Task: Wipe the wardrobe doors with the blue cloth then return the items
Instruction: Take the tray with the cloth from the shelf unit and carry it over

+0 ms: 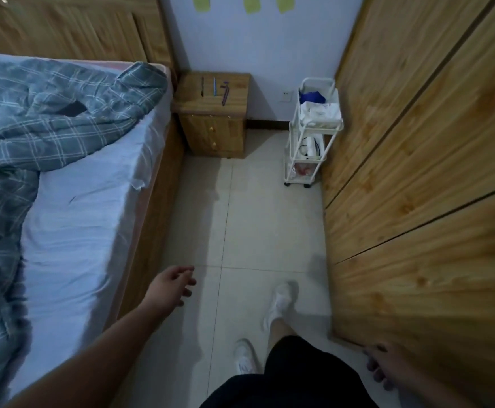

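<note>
The wooden wardrobe doors (422,178) fill the right side of the view. A blue cloth (311,97) lies in the top tray of a white rolling cart (294,154) at the far end, against the wardrobe. My left hand (172,283) hangs over the tiled floor beside the bed, fingers loosely curled and holding nothing. My right hand (384,367) is low at the bottom right, close to the wardrobe's lower corner, fingers relaxed and holding nothing.
A bed (72,219) with a plaid blue duvet lines the left side. A wooden nightstand (213,113) with a few pens on top stands at the far wall. A narrow strip of tiled floor (255,225) runs between bed and wardrobe. My white shoes stand near the bottom.
</note>
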Action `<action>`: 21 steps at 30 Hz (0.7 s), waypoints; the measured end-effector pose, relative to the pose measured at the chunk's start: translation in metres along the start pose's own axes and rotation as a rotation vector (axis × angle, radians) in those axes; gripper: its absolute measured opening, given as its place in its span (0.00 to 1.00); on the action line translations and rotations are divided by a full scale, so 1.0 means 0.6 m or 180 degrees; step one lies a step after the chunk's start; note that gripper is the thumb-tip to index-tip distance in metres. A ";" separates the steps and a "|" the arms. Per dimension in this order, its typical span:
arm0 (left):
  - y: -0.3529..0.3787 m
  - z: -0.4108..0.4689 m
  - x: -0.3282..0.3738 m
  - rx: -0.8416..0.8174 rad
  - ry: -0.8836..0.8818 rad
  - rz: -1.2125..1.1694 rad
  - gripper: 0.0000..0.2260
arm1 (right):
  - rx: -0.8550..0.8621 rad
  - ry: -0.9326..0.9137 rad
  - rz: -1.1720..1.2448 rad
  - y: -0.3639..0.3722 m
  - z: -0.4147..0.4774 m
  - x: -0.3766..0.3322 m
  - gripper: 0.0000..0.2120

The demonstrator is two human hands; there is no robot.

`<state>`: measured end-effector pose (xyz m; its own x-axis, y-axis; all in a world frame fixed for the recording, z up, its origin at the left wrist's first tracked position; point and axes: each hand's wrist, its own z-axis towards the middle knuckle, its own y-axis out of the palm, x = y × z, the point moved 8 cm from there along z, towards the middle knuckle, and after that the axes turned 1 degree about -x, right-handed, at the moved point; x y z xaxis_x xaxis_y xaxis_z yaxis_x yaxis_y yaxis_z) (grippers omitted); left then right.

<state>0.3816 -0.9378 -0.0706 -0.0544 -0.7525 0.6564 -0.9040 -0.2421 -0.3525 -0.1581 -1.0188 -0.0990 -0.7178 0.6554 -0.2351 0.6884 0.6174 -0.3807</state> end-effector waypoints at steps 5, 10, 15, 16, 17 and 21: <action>-0.004 0.109 0.088 -0.0020 0.0024 -0.0056 0.08 | 0.0012 -0.0163 -0.0315 -0.033 0.075 -0.136 0.11; -0.005 0.160 0.097 0.0006 -0.0356 -0.0133 0.14 | -0.0030 -0.0488 -0.0323 -0.074 0.144 -0.344 0.12; -0.036 0.211 0.095 0.0084 -0.0764 -0.0196 0.19 | 0.0040 -0.0948 -0.0098 -0.128 0.161 -0.590 0.09; -0.046 0.224 0.100 0.0102 -0.0814 -0.0189 0.20 | 0.0036 -0.1008 -0.0055 -0.136 0.163 -0.635 0.09; -0.056 0.240 0.107 0.0115 -0.0850 -0.0196 0.21 | 0.0054 -0.1068 -0.0029 -0.142 0.164 -0.677 0.10; -0.098 0.325 0.153 0.0098 -0.0958 -0.0289 0.25 | 0.0146 -0.1103 0.0234 -0.151 0.184 -0.807 0.09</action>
<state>0.5125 -1.1121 -0.1197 0.1582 -0.8733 0.4608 -0.8859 -0.3316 -0.3245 0.1158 -1.4403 -0.0496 -0.6648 0.5059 -0.5496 0.7397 0.5487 -0.3896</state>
